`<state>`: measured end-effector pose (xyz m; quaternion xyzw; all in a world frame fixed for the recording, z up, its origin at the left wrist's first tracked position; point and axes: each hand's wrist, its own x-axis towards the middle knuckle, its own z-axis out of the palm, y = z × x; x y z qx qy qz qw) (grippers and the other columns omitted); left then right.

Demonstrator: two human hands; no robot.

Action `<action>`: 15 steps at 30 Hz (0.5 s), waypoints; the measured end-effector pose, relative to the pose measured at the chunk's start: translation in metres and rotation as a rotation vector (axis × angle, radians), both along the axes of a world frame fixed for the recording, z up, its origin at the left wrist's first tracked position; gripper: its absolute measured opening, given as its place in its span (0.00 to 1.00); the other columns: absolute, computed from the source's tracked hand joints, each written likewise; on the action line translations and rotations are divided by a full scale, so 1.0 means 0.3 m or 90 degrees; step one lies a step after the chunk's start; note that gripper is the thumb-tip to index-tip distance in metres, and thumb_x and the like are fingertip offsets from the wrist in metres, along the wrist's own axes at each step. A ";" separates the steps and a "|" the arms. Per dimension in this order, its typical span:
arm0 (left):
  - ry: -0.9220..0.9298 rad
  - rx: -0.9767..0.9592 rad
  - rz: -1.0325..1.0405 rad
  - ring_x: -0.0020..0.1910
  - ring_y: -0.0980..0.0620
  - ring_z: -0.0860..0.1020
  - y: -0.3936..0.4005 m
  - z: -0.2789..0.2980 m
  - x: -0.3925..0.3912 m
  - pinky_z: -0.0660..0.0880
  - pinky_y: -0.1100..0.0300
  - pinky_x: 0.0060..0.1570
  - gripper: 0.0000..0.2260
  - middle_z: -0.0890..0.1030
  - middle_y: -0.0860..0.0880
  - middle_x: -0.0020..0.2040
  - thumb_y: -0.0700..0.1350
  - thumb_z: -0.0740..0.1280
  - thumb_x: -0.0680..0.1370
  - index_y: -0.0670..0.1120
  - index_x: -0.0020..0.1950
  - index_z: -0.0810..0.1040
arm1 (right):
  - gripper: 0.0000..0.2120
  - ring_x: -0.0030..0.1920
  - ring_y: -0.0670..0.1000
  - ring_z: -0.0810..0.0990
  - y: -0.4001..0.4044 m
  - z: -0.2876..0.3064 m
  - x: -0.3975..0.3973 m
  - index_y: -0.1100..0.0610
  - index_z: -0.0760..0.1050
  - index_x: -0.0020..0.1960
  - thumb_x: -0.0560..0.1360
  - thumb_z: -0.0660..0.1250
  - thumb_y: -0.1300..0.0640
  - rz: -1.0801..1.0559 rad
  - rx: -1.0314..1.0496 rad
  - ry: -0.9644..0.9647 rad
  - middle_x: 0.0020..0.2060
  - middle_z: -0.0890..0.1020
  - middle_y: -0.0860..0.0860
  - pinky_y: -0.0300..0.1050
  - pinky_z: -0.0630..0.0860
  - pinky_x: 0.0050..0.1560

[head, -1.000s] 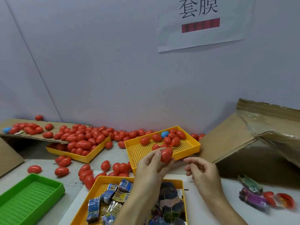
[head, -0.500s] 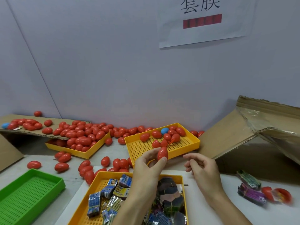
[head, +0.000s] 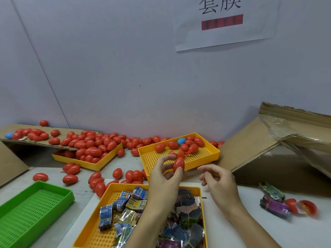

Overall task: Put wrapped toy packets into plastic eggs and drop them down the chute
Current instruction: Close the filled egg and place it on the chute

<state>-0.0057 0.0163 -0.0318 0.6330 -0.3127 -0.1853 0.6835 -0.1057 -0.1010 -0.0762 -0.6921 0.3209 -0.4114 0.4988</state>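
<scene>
- Grey table (head: 44, 163)
- Green tray (head: 32, 210)
- Three yellow trays (head: 180, 158)
- Loose red eggs (head: 70, 179)
- Cardboard box (head: 254, 149)
- Two wrapped packets (head: 274, 206)

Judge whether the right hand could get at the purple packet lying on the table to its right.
Probably yes. The right hand holds nothing, and bare table lies between it and the purple packet, with nothing on top of the packet.
</scene>
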 end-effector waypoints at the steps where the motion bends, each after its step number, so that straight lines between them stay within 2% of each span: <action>1: 0.017 -0.008 -0.002 0.43 0.52 0.85 0.001 0.003 -0.003 0.81 0.63 0.39 0.10 0.84 0.51 0.45 0.40 0.67 0.80 0.55 0.54 0.79 | 0.12 0.37 0.48 0.81 0.000 -0.001 0.000 0.51 0.82 0.47 0.79 0.63 0.65 -0.001 -0.002 0.001 0.35 0.82 0.50 0.41 0.78 0.39; 4: 0.088 -0.032 -0.023 0.42 0.47 0.86 0.001 0.015 -0.012 0.81 0.62 0.40 0.15 0.85 0.48 0.42 0.38 0.61 0.83 0.56 0.54 0.82 | 0.13 0.37 0.47 0.81 -0.001 -0.002 -0.002 0.51 0.82 0.47 0.79 0.63 0.65 0.002 -0.006 0.000 0.35 0.82 0.49 0.40 0.77 0.38; 6: 0.165 -0.055 -0.034 0.45 0.44 0.86 0.000 0.020 -0.011 0.81 0.60 0.41 0.17 0.84 0.42 0.44 0.36 0.59 0.83 0.53 0.52 0.84 | 0.13 0.36 0.46 0.81 0.001 -0.004 -0.003 0.51 0.82 0.47 0.79 0.63 0.65 0.006 -0.006 0.000 0.35 0.82 0.50 0.39 0.77 0.37; 9: 0.283 -0.093 -0.044 0.52 0.37 0.84 0.003 0.023 -0.006 0.81 0.59 0.40 0.13 0.81 0.36 0.48 0.35 0.61 0.82 0.46 0.52 0.84 | 0.13 0.36 0.46 0.81 0.001 -0.003 -0.006 0.51 0.82 0.46 0.78 0.63 0.66 0.008 -0.007 -0.002 0.35 0.83 0.50 0.38 0.77 0.36; 12: 0.311 -0.101 -0.048 0.52 0.36 0.83 0.008 0.021 -0.007 0.81 0.59 0.39 0.09 0.81 0.35 0.48 0.34 0.65 0.80 0.43 0.56 0.80 | 0.13 0.35 0.46 0.80 0.003 -0.005 -0.007 0.51 0.82 0.46 0.78 0.63 0.66 0.008 -0.005 -0.004 0.35 0.83 0.50 0.37 0.77 0.35; 15: 0.307 -0.088 -0.057 0.47 0.39 0.85 0.004 0.021 -0.011 0.82 0.58 0.38 0.09 0.83 0.36 0.46 0.35 0.64 0.81 0.44 0.59 0.78 | 0.12 0.36 0.48 0.81 0.007 -0.008 -0.011 0.51 0.82 0.47 0.79 0.64 0.65 0.009 -0.008 0.002 0.35 0.83 0.50 0.40 0.78 0.36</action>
